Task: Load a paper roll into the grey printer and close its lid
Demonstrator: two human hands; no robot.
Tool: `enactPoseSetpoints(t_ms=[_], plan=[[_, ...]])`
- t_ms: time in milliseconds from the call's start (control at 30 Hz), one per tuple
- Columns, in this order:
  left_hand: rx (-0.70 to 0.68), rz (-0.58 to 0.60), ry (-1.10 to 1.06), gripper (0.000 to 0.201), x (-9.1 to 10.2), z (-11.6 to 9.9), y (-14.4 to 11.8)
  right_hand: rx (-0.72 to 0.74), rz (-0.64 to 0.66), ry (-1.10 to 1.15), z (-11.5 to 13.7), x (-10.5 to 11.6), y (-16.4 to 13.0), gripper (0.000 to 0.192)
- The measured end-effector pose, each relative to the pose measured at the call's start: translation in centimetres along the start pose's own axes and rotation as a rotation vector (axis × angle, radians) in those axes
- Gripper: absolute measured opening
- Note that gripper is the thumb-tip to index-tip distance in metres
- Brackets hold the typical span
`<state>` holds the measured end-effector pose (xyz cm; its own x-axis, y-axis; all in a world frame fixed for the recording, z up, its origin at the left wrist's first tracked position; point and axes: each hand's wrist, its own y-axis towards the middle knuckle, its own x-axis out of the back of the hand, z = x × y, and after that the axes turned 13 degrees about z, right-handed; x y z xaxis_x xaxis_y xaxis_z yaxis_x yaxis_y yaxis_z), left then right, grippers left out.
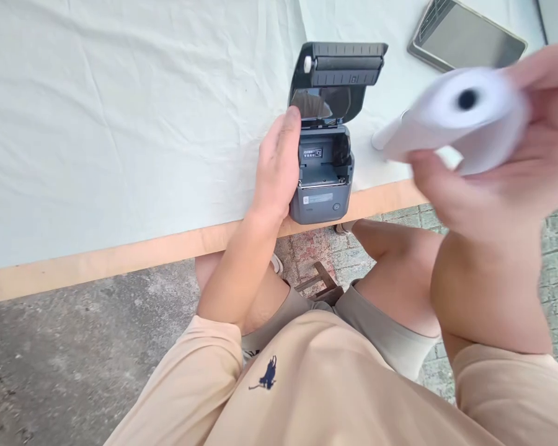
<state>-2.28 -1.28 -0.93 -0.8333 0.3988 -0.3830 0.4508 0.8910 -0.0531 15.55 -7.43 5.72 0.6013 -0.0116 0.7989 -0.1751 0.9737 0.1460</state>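
A dark grey portable thermal printer point(323, 201) stands at the table's front edge with its lid point(339, 77) swung up. The roller shows inside the raised lid, and no roll lies in the paper compartment. My left hand point(279, 164) grips the printer's left side, with the thumb by the hinge and the other fingers mostly hidden. To the right, my right hand point(502, 167) holds a white paper roll point(483, 87) in the air, its dark core hole facing me. A strip of paper hangs loose by the thumb. The roll and hand are blurred by motion.
A pale cloth point(144, 124) covers the table, whose wooden edge point(121, 257) runs along the front. At the back right lies a phone-like device point(469, 37) with a grey screen. A white rounded thing point(380, 139) shows partly behind the roll. My knees are below the edge.
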Motion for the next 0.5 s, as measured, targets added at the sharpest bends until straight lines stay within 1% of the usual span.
enactPoseSetpoints(t_ms=[33, 133, 167, 233, 333, 400, 433, 500], plan=[[-0.018, -0.013, 0.014, 0.035, 0.0, 0.0, 0.0, 0.084, -0.022, -0.088, 0.9, -0.7, 0.6, 0.032], [-0.035, -0.042, 0.009, 0.032, 0.0, 0.1, -0.3, 0.09, 0.111, -0.381, 2.4, -2.7, 2.2, 0.021], [-0.032, -0.048, 0.003, 0.033, 0.0, 0.2, -0.4, 0.076, 0.161, -0.453, 2.5, -3.2, 2.6, 0.021], [-0.041, -0.06, 0.017, 0.035, 0.1, 0.4, -0.5, 0.081, 0.222, -0.544, 2.5, -3.8, 3.0, 0.021], [-0.059, -0.066, 0.068, 0.037, 0.1, 0.5, -0.6, 0.064, 0.283, -0.582, 2.3, -4.0, 3.2, 0.018], [-0.055, -0.071, 0.071, 0.039, 0.1, 0.5, -0.5, 0.038, 0.296, -0.548, 2.1, -3.8, 3.4, 0.017], [-0.056, -0.071, 0.069, 0.04, 0.1, 0.5, -0.5, 0.043, 0.287, -0.524, 2.1, -3.8, 3.5, 0.016], [-0.075, -0.068, 0.078, 0.039, 0.1, 0.4, -0.5, 0.107, 0.226, -0.491, 1.9, -3.6, 3.7, 0.013]])
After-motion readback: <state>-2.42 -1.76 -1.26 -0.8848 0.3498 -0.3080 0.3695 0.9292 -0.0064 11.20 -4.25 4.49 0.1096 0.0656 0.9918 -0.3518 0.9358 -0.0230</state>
